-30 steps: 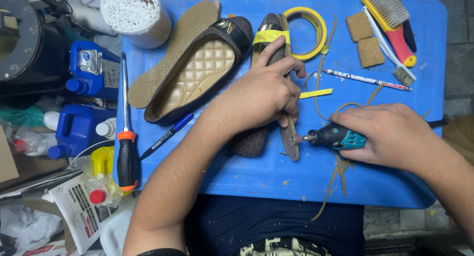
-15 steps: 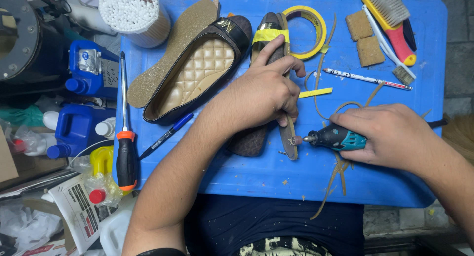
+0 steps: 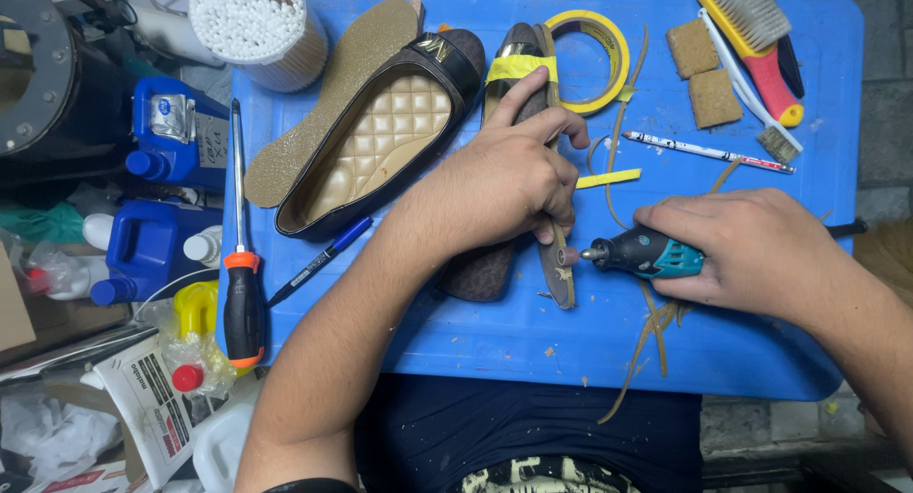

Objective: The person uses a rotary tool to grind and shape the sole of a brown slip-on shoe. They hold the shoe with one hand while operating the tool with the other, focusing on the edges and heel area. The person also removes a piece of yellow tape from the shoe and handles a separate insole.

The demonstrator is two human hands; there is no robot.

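My left hand [image 3: 509,184] presses down on a dark shoe [image 3: 495,265] lying on its side on the blue tray table [image 3: 571,341], with yellow tape wrapped near its toe [image 3: 518,67]. My right hand [image 3: 751,251] grips a small teal and black rotary tool [image 3: 642,253]. Its grinding tip touches the edge of the shoe's sole [image 3: 561,265]. A second black flat shoe with a quilted tan insole [image 3: 380,141] lies to the left, beside a loose tan sole sheet [image 3: 328,94].
A roll of yellow tape [image 3: 594,51], a pencil [image 3: 709,151], two sanding blocks [image 3: 702,70] and brushes [image 3: 756,37] lie at the back right. An orange-handled screwdriver [image 3: 242,284] and a blue pen [image 3: 319,262] lie at left. Blue bottles [image 3: 162,236] stand off the table's left.
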